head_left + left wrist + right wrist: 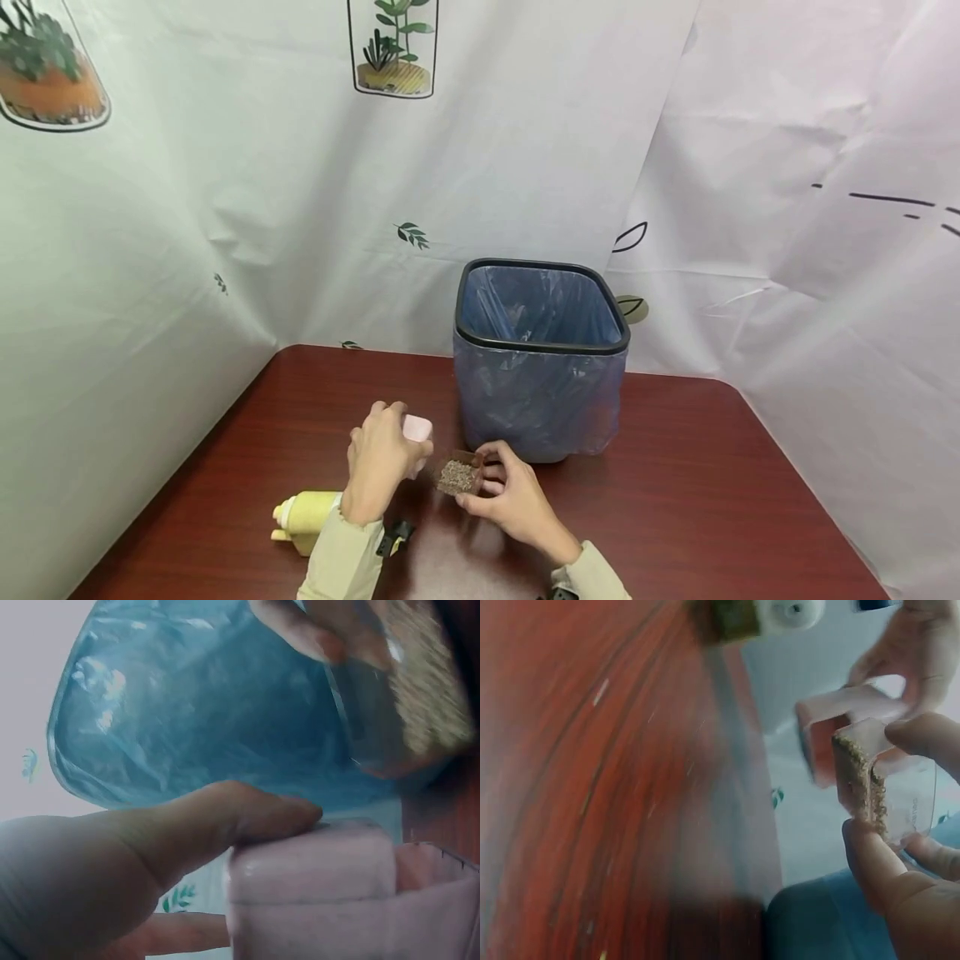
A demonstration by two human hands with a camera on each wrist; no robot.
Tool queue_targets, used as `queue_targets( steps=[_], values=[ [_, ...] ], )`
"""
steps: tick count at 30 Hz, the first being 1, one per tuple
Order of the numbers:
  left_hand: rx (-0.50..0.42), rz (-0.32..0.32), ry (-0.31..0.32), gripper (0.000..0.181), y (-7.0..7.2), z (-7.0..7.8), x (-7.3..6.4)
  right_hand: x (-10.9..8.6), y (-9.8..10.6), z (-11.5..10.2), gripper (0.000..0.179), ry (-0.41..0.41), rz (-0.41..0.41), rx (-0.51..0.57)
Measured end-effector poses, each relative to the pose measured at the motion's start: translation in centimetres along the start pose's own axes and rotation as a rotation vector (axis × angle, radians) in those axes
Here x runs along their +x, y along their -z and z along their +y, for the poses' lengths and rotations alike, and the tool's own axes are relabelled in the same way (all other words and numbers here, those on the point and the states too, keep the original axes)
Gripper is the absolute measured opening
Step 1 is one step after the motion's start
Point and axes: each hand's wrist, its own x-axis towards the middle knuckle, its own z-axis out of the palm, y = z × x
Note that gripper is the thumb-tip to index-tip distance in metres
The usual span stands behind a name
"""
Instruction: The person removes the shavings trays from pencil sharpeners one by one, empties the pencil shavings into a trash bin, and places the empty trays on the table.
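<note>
My left hand grips a pink box-shaped case with rounded corners; its hollow open side shows in the right wrist view. Thumb and fingers of my right hand hold a small clear plastic box by its sides. Brown, crumbly bits lie inside the clear box, heaped towards one end in the right wrist view. The two pieces are held close beside each other above the table, in front of the bin. In the left wrist view the pink case sits under the thumb.
A trash bin with a black rim and blue liner stands just beyond my hands. A yellow object with a white-and-yellow end lies by my left forearm. The dark red table meets printed white sheeting behind and at the sides.
</note>
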Motion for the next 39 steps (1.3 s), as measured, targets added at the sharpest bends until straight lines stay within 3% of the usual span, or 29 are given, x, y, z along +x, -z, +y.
queue_targets(
  steps=[4, 11, 23, 28, 39],
  values=[
    [-0.002, -0.011, 0.034, 0.056, 0.1, -0.8, 0.3, -0.2, 0.1, -1.4, 0.055, -0.039, -0.008, 0.058],
    [-0.001, 0.013, 0.04, 0.052, 0.0, -2.1, 0.9, -0.4, 0.3, -3.4, 0.054, -0.07, -0.035, 0.135],
    [0.005, 0.009, 0.138, 0.051, 0.7, -4.0, 0.7, 0.0, 0.5, -0.5, 0.058, -0.085, -0.091, 0.182],
    [0.029, -0.004, 0.182, 0.045, 0.9, -4.6, 0.7, 0.1, 0.7, -0.5, 0.062, -0.063, -0.121, 0.222],
    [0.034, 0.01, 0.191, 0.038, 1.0, -5.0, 0.6, 0.1, 2.1, -1.0, 0.061, -0.135, -0.253, 0.275]
  ],
)
